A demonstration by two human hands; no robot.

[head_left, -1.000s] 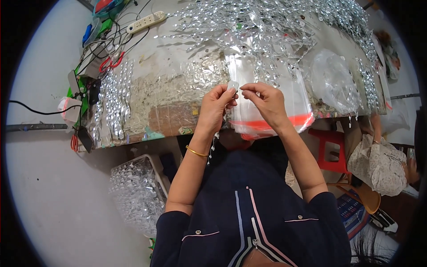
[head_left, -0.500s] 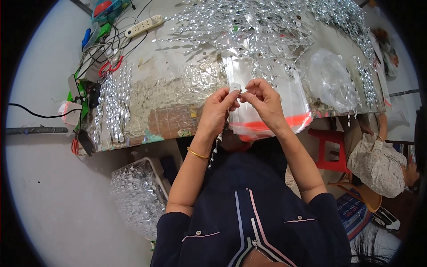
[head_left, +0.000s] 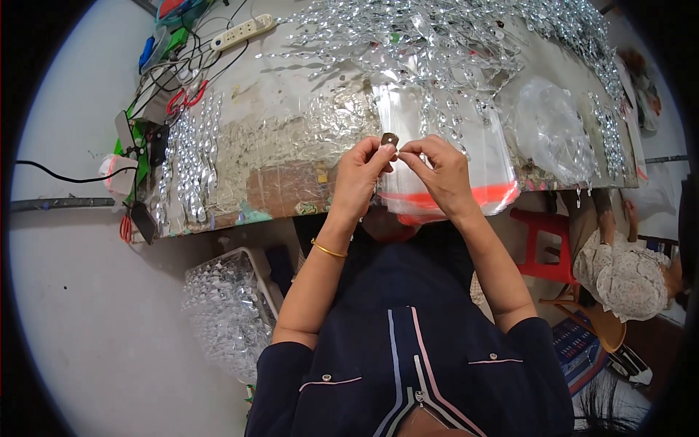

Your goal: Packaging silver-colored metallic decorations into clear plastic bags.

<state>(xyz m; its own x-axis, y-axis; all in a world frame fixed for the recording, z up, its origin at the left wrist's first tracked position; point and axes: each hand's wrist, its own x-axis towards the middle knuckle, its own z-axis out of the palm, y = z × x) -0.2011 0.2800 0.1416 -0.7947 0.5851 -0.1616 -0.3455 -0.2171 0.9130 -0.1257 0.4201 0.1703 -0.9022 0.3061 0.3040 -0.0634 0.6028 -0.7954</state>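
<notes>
My left hand [head_left: 357, 175] pinches a small flat tag [head_left: 390, 138] between thumb and forefinger. The tag looks dark with a light spot, and its upper end sticks out past the fingertips. Right beside it, my right hand [head_left: 445, 178] has thumb and forefinger pressed together at the tag's lower end. What those fingertips hold is too small to make out. Both hands are above the table's near edge, over a stack of clear plastic bags [head_left: 408, 120] with a red band along the near end. Shiny silver twisted strands [head_left: 437, 44] lie just beyond the bags.
More silver strands [head_left: 193, 164] lie at the table's left, near red-handled scissors [head_left: 188, 98] and a power strip [head_left: 242, 32]. A crumpled clear bag [head_left: 553, 131] sits right of the stack. Below left stands a bin [head_left: 253, 273] of silver pieces; a red stool [head_left: 540, 244] and another person [head_left: 630, 284] are at right.
The tag has turned from a pale, translucent look to a dark one. My right hand's fingers have drawn in, and the whole scene has shifted slightly.
</notes>
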